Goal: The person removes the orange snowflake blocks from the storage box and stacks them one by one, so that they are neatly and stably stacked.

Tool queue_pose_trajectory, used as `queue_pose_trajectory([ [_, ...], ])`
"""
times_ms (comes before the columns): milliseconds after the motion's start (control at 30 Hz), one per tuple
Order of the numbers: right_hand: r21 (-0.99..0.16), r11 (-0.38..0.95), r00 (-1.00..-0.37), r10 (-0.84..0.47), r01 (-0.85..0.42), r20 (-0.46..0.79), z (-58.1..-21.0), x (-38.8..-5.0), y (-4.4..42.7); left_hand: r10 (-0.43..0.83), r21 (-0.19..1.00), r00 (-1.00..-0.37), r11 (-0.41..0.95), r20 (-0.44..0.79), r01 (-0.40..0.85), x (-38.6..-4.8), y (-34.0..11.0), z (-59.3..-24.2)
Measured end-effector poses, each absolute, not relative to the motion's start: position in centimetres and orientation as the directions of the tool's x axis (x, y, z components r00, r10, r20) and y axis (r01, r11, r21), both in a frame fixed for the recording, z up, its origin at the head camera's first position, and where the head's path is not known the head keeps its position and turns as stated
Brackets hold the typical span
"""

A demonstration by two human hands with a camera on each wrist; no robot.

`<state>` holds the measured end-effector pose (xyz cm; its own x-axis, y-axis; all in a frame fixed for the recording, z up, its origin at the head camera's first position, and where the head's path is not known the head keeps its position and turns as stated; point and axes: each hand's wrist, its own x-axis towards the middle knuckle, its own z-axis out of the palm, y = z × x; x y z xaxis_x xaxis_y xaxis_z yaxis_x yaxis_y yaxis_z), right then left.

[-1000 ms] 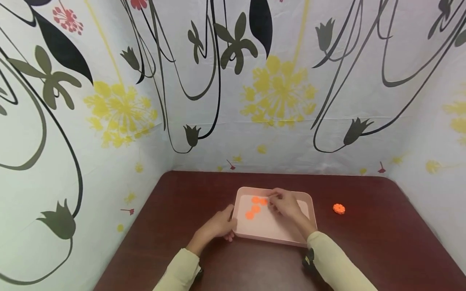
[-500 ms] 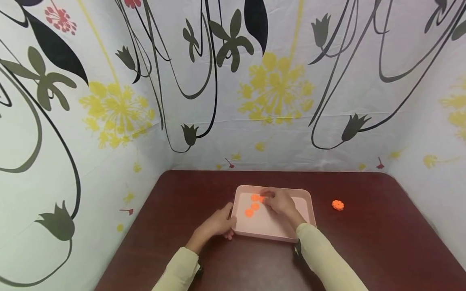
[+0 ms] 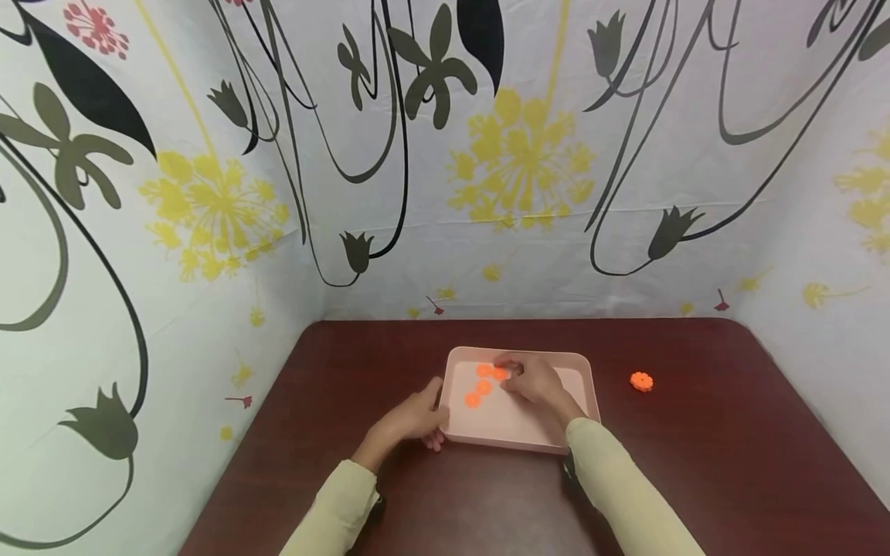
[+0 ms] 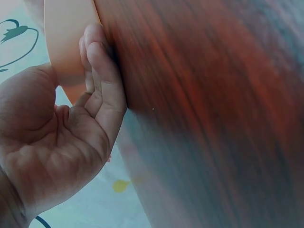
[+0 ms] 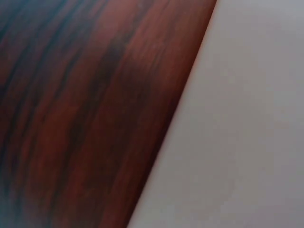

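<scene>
A shallow pink tray [image 3: 511, 425] lies on the table, tilted slightly in the head view. My left hand [image 3: 415, 418] grips its left side; in the left wrist view the thumb and fingers lie on either side of the tray wall [image 4: 71, 40]. Several small flat orange pieces [image 3: 473, 400] with scalloped outlines sit in the tray's left half. Over the tray, my right hand [image 3: 537, 383] has index finger and thumb around the rightmost orange flat piece [image 3: 498, 374], seeming to pinch it. The right wrist view shows no fingers, only table and pale tray surface.
To the right of the tray, an orange flower-shaped piece [image 3: 641, 381], perhaps a small stack, lies on the dark red-brown table [image 3: 702, 448]. Floral-patterned cloth [image 3: 417, 286] hangs behind the table and along both sides.
My right hand has moved left across the tray, from beside the rightmost orange piece to around it. The left hand keeps its grip on the tray. The head view has shifted slightly.
</scene>
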<state>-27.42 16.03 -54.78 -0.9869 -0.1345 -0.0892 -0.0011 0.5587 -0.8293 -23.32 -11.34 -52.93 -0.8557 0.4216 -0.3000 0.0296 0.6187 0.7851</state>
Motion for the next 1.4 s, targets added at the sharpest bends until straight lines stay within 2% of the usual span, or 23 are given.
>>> queue_pose_trajectory([
  [333,-0.871,0.485,-0.989,-0.065,0.084,-0.132,-55.0,-27.6,16.0,0.42,0.782,-0.856,0.622,-0.302,0.03,-23.5,-11.4,-53.0],
  [500,-0.837,0.542,-0.992,-0.039,0.076,-0.116,-55.2,-27.9,15.9,0.415,0.786,-0.855,0.619,-0.312,0.013,-23.6,-11.4,-53.2],
  [633,-0.792,0.61,-0.997,-0.036,0.028,-0.063,-55.6,-28.0,15.6,0.409,0.792,-0.857,0.61,-0.314,0.002,-23.7,-11.4,-53.4],
  [867,-0.611,0.784,-0.994,-0.084,-0.109,0.069,-55.5,-27.5,15.0,0.404,0.797,-0.858,0.604,-0.318,-0.012,-23.8,-11.4,-53.5],
  [1400,-0.533,0.824,-0.98,-0.125,-0.19,0.156,-55.4,-27.5,14.4,0.409,0.816,-0.858,0.577,-0.31,-0.02,-23.8,-11.7,-53.7],
])
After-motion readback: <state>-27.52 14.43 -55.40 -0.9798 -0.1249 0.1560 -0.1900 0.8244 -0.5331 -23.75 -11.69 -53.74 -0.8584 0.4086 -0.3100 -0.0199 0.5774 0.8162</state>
